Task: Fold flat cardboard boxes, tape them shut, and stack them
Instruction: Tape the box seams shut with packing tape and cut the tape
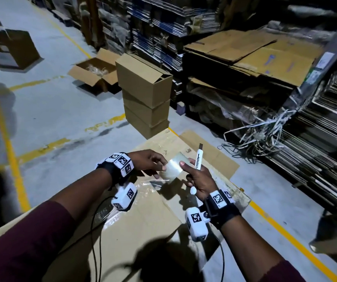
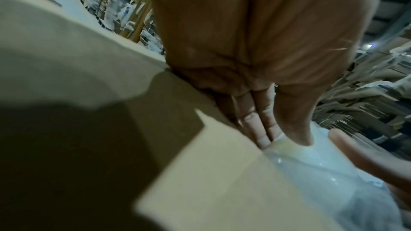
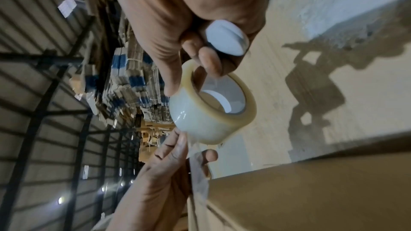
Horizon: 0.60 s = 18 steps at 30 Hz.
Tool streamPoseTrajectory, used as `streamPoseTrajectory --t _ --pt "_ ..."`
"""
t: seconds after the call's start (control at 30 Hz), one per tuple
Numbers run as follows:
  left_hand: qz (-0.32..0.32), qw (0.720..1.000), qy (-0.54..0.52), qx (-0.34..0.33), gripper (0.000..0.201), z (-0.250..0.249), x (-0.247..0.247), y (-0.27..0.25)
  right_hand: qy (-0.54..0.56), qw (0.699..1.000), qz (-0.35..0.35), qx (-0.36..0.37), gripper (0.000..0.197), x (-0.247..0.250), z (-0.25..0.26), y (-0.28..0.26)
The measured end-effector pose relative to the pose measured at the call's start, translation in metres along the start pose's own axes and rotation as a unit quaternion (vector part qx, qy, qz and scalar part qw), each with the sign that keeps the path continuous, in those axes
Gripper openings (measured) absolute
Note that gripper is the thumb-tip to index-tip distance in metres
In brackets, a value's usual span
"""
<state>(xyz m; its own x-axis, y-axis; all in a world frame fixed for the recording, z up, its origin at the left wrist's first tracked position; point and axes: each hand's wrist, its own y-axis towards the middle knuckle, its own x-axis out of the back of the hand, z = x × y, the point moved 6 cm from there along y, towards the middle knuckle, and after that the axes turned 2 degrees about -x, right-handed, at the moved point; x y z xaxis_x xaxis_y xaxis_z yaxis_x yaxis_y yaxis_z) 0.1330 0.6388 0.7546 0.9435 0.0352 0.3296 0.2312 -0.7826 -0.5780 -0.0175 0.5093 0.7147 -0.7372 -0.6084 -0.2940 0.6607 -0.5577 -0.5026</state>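
A brown cardboard box [image 1: 135,224] stands right in front of me, with clear tape shining along its top seam. Just above its far edge my right hand [image 1: 192,171] grips a roll of clear tape [image 1: 174,167] together with a white utility knife [image 1: 199,157], blade end up. My left hand [image 1: 159,165] pinches the tape's loose end beside the roll. In the right wrist view the roll [image 3: 211,110] hangs on my fingers, the knife's butt [image 3: 227,41] sits in the palm, and the left hand [image 3: 169,161] holds the pulled strip [image 3: 195,164]. A stack of three closed boxes [image 1: 145,94] stands beyond.
An open box [image 1: 94,72] lies on the floor behind the stack. Piles of flat cardboard [image 1: 255,49] and loose strapping [image 1: 261,135] fill the right side. A flat sheet [image 1: 214,157] lies under the box. Yellow lines [image 1: 11,151] mark the grey floor on the left.
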Motion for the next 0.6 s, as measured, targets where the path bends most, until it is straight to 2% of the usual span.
streamPoseTrajectory --t 0.13,0.2,0.27,0.3,0.47,0.6 --pt "0.035 0.999 -0.026 0.020 0.062 0.020 -0.001 0.021 -0.078 0.996 0.001 0.045 0.055 0.001 0.011 -0.010" --pt "0.038 0.999 -0.027 0.012 0.054 0.012 -0.006 0.017 -0.092 0.994 -0.008 0.059 0.057 0.004 0.013 -0.010" --pt "0.045 0.999 -0.024 -0.018 0.032 0.001 -0.011 0.014 -0.092 0.994 -0.014 0.055 0.059 0.004 0.014 -0.010" --pt "0.050 0.998 -0.026 -0.029 0.027 -0.002 -0.013 0.014 -0.090 0.994 -0.014 0.052 0.058 0.003 0.014 -0.010" --pt "0.025 0.997 -0.052 -0.059 0.032 0.002 -0.015 0.024 -0.112 0.993 -0.017 0.045 0.052 0.004 0.010 -0.012" --pt "0.008 0.996 -0.068 -0.062 0.033 0.006 -0.015 0.029 -0.285 0.956 -0.065 0.035 0.037 0.017 0.019 -0.030"
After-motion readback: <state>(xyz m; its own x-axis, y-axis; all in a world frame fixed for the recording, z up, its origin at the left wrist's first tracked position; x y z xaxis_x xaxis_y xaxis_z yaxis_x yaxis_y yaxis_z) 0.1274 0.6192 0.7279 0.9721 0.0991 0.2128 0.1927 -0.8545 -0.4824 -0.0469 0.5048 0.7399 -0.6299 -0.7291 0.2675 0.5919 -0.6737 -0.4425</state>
